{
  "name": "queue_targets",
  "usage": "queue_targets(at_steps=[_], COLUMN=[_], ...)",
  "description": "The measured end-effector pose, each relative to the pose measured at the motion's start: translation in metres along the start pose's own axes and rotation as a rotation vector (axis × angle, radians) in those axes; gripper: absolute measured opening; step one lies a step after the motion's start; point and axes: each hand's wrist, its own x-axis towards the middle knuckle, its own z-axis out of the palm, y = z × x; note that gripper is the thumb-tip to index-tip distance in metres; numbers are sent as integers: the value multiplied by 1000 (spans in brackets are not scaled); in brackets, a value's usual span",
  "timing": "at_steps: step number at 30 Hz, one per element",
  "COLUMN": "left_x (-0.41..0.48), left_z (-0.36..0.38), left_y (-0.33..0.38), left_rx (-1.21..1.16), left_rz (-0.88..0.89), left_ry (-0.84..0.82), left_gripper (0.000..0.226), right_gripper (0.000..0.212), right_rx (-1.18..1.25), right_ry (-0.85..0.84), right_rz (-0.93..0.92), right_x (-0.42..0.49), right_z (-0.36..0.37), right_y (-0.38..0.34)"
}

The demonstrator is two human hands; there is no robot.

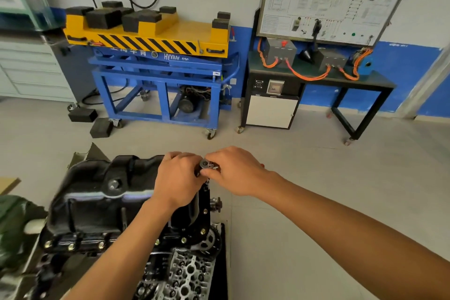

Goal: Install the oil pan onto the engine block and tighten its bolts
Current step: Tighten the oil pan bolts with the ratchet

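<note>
A black oil pan [97, 192] is seen seated on the engine block [180, 273], which is stood on the floor [316, 178] at the lower left of the view. Its near flange is lined with a row of bolts [71, 247]. At the pan's far right corner a ratchet wrench [206, 164] is held between both hands. The left hand [179, 178] is curled round the part just below the ratchet head, and the handle is gripped by the curled fingers of the right hand [233, 170]. A timing sprocket [210, 241] is visible at the block's right end. Behind, a blue lift cart [158, 85] with a yellow top and a black worktop [379, 83] carrying orange cables are placed against the wall.
</note>
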Motion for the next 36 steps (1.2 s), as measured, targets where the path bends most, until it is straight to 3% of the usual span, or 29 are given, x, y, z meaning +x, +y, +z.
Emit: queue_targets(at_steps=[10, 23, 28, 30, 33, 36], left_x=[-17, -25, -31, -32, -31, -30], left_z=[21, 19, 26, 28, 29, 29], left_y=[5, 15, 27, 28, 27, 28], left_rx=[79, 205, 212, 234, 255, 277], left_rz=[-53, -186, -257, -263, -258, -255], left_ry=[199, 103, 176, 180, 161, 150], left_gripper=[19, 11, 3, 2, 12, 20], right_gripper=[39, 40, 43, 42, 35, 31], right_rx=[110, 47, -101, 31, 564, 857], right_ry=[109, -68, -12, 10, -58, -88], right_rz=[120, -51, 89, 256, 533, 664], right_x=[-1, -2, -1, -1, 4, 8], right_z=[10, -3, 3, 14, 18, 12], right_y=[-3, 3, -9, -16, -24, -28])
